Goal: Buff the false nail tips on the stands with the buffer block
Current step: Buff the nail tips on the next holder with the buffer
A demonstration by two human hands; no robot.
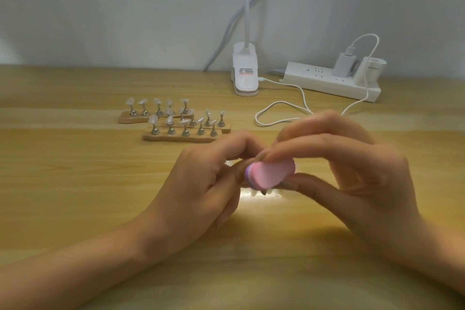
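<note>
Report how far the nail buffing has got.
Done: nothing I can confirm. In hand: the right hand grips the buffer; the left hand pinches at its end, what it holds hidden. Left: the tips on the stands beyond, none touched now.

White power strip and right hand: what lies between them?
A looped thin white cable lying on the light wooden table, seen in the head view.

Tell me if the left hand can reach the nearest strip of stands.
Probably: only bare table separates the left hand from that strip, but its fingers are occupied at the buffer block.
</note>
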